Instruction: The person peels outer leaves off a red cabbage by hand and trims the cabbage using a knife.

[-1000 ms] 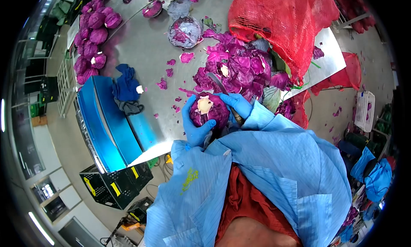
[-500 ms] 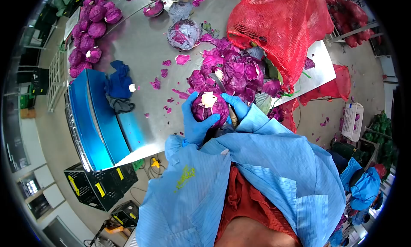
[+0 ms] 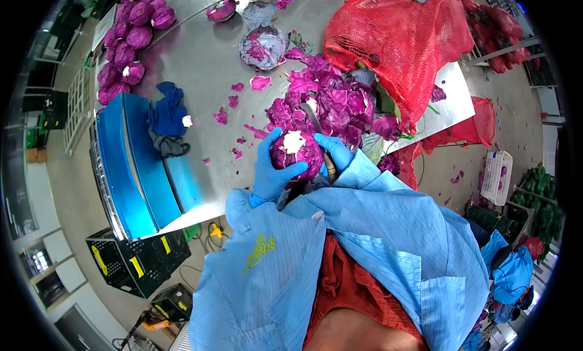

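Note:
A trimmed red cabbage [image 3: 306, 159], its pale cut stem end facing up, sits in my left hand [image 3: 267, 173]. The blue-gloved fingers and thumb wrap its left side. My right hand [image 3: 340, 151], gloved too, is closed around a knife [image 3: 313, 117] against the cabbage's right side. The knife's curved blade points away from me, and its brownish handle shows below the fingers. Just beyond the blade lies a heap of loose purple cabbage leaves [image 3: 340, 102]. Farther back rests a whole untrimmed cabbage [image 3: 262, 48] with dull outer leaves.
A red mesh sack [image 3: 395, 41] lies at the table's right. Several trimmed cabbages [image 3: 139, 37] are piled at the far left. A blue metal box [image 3: 143, 175] and a blue cloth [image 3: 168, 111] occupy the left side. Black crates [image 3: 136, 263] stand on the floor.
The view has shifted slightly. Both hands keep the same grip on cabbage and knife, and the cabbage is nearly unmoved.

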`<state>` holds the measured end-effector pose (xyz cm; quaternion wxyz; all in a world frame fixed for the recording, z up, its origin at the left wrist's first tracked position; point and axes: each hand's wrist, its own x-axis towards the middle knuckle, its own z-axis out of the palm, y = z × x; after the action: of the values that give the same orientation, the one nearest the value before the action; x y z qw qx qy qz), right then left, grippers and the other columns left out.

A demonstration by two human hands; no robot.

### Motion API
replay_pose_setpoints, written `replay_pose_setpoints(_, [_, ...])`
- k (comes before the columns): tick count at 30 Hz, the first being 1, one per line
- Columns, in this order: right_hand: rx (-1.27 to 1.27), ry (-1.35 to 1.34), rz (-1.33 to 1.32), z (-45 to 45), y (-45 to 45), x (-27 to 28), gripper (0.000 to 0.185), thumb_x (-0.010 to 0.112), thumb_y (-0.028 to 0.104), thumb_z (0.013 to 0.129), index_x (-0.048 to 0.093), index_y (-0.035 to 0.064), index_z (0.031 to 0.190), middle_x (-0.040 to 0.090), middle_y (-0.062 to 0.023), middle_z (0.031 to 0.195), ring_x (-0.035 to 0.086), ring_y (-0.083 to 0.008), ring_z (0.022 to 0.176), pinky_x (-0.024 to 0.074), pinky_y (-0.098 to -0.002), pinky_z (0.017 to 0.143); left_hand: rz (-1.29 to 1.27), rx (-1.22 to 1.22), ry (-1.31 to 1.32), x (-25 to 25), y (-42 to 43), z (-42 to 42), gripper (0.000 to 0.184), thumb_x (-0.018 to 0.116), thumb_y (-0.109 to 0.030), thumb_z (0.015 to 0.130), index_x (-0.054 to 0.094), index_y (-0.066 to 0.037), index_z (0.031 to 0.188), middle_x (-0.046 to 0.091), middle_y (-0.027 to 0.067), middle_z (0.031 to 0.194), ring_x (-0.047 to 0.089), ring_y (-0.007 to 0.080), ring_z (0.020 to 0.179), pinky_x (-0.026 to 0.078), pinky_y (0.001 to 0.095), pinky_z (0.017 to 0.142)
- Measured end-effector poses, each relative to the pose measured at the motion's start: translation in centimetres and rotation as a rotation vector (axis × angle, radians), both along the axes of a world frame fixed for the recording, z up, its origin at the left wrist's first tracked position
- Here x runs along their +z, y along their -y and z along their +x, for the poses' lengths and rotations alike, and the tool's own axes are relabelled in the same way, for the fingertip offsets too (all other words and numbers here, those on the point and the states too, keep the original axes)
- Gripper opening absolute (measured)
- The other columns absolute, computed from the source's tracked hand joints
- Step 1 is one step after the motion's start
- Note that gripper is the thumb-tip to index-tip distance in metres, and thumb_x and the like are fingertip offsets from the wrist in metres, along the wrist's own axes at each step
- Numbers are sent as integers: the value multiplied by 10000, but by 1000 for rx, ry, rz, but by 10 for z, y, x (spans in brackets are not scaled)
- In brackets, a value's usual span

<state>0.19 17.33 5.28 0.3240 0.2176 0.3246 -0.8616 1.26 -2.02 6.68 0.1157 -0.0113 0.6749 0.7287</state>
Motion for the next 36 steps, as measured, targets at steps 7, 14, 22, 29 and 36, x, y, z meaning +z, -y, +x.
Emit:
replay_pose_setpoints(7, [180, -147, 341, -1, -14, -21, 330, 594, 361, 937, 649, 44, 866, 615, -70, 618, 577, -166, 464, 441, -296, 404, 163, -76, 192, 2, 7, -6, 908, 863, -216, 628, 412, -84, 1404, 486, 96, 1346, 484, 243, 1235, 403, 379, 1051])
replay_pose_setpoints(14, [104, -156, 453, -2, -13, -27, 371, 626, 367, 917, 600, 63, 706, 545, -68, 489, 508, -166, 359, 372, -300, 334, 535, -96, 389, -6, 9, -6, 874, 820, -208, 711, 357, -90, 1443, 470, 94, 1367, 466, 238, 1257, 383, 379, 1072])
replay_pose_setpoints(22, [42, -180, 442, -4, -13, -19, 385, 615, 320, 928, 563, 43, 666, 528, -80, 463, 499, -176, 327, 369, -307, 294, 725, -72, 654, -28, 9, 4, 808, 626, -526, 835, 342, -78, 1443, 438, 137, 1425, 477, 298, 1267, 411, 459, 1050])
replay_pose_setpoints(29, [26, -204, 477, -8, -16, -25, 362, 602, 275, 937, 563, 27, 676, 533, -73, 486, 504, -171, 333, 384, -316, 291, 746, -128, 649, -40, 12, 7, 802, 603, -557, 836, 339, -102, 1443, 452, 139, 1405, 492, 327, 1246, 463, 524, 978])
replay_pose_setpoints(36, [42, -188, 518, -7, -15, -14, 275, 607, 238, 933, 592, 14, 774, 551, -51, 568, 511, -154, 357, 397, -306, 307, 782, -114, 704, -18, 8, 4, 812, 610, -562, 812, 347, -111, 1434, 461, 138, 1390, 499, 351, 1234, 508, 602, 882])
